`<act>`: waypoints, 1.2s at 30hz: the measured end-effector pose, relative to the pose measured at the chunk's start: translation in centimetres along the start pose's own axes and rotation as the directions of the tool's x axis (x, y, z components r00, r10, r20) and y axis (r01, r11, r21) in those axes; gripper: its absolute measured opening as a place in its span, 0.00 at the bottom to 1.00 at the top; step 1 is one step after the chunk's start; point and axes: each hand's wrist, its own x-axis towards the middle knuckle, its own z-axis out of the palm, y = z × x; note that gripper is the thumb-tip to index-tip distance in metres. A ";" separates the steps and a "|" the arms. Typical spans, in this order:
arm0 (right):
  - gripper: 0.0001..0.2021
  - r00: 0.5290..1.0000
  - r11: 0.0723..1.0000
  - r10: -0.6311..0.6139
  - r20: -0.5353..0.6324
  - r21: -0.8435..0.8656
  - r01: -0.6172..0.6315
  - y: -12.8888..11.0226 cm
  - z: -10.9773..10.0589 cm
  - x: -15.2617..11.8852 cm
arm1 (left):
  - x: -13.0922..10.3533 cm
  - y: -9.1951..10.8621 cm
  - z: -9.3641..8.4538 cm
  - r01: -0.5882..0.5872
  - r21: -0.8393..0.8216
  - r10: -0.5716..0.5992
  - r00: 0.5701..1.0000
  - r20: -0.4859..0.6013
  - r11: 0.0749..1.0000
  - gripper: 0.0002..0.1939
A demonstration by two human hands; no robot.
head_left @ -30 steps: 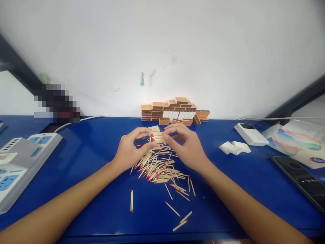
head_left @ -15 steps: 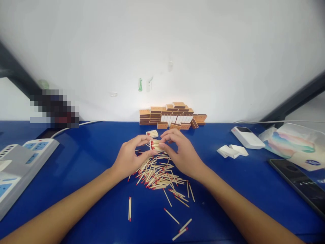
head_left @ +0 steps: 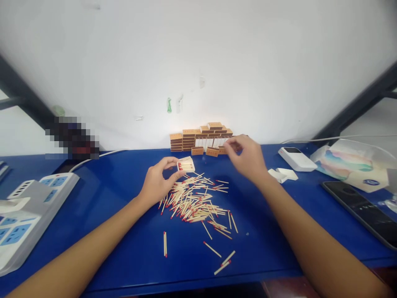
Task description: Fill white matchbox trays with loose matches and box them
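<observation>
My left hand (head_left: 159,178) holds a white matchbox tray (head_left: 186,169) by its end, thumb in front and fingers behind. Red-tipped matches lie inside the tray. Right behind it, partly covered, is another batch of matches (head_left: 186,159). My right hand (head_left: 248,159) is over at the right end of the stacked matchboxes (head_left: 189,140), its fingers bent and thumb apart from them; nothing shows in its grasp. Some boxes there are hidden behind this hand. Below both hands spreads a heap of loose matches (head_left: 195,203) on the blue table (head_left: 124,236).
Several stray matches (head_left: 221,260) lie toward the table's front edge. On the right are white empty trays (head_left: 287,174), a white device with a dark screen (head_left: 297,159), a plastic packet (head_left: 350,165) and a phone (head_left: 359,213). A power strip (head_left: 40,215) stands on the left.
My right hand has left the tray and moved right and away from me to the matchbox stack. My left hand keeps the filled tray, now slightly farther back. The camera view has shifted a little.
</observation>
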 end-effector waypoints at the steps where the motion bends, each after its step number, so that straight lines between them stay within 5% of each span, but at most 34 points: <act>1: 0.07 0.999 0.988 0.029 -0.025 -0.151 -0.032 1.6 -0.3 0.2 | 0.4 -0.6 -0.3 0.004 0.017 -0.004 1.000 -0.016 1.000 0.13; 4: 0.11 0.984 0.906 0.178 -0.017 -0.389 -0.170 5.4 -0.5 0.2 | 1.5 -2.5 -1.4 0.045 0.043 -0.040 0.992 -0.117 0.998 0.15; 8: 0.15 0.947 0.872 0.307 0.097 -0.427 -0.239 7.6 0.2 -0.2 | 2.0 -3.3 -1.7 0.087 -0.028 -0.090 0.984 -0.151 0.996 0.17; 16: 0.14 0.945 0.864 0.311 -0.103 -0.383 -0.326 5.4 -1.1 0.9 | 1.2 -0.7 -0.4 0.058 -0.192 -0.071 0.995 -0.063 0.980 0.16; 19: 0.15 0.972 0.949 0.101 -0.212 -0.273 -0.159 2.4 -0.3 0.3 | 0.9 -0.3 -0.2 0.082 -0.259 -0.093 0.995 -0.031 0.962 0.16; 21: 0.13 0.987 0.961 -0.143 -0.069 -0.246 0.122 0.4 0.9 -0.5 | 0.7 -0.2 0.0 0.085 -0.299 -0.098 0.995 -0.028 0.950 0.17; 24: 0.12 0.897 0.877 -0.443 -0.004 -0.211 0.432 -1.9 2.5 -1.7 | 0.5 0.0 0.2 0.096 -0.348 -0.125 0.990 -0.060 0.932 0.18; 26: 0.11 0.838 0.825 -0.545 -0.036 -0.204 0.527 -2.8 3.1 -2.2 | 0.4 0.1 0.2 0.115 -0.375 -0.154 0.985 -0.076 0.920 0.19; 32: 0.09 0.846 0.834 -0.530 -0.066 -0.219 0.506 -3.5 2.9 -2.5 | 0.4 0.1 0.2 0.144 -0.397 -0.189 0.979 -0.079 0.906 0.19; 36: 0.10 0.919 0.872 -0.373 0.131 -0.288 0.395 -1.8 2.3 -1.7 | 0.5 -0.4 0.3 0.182 -0.352 -0.224 0.971 -0.082 0.918 0.19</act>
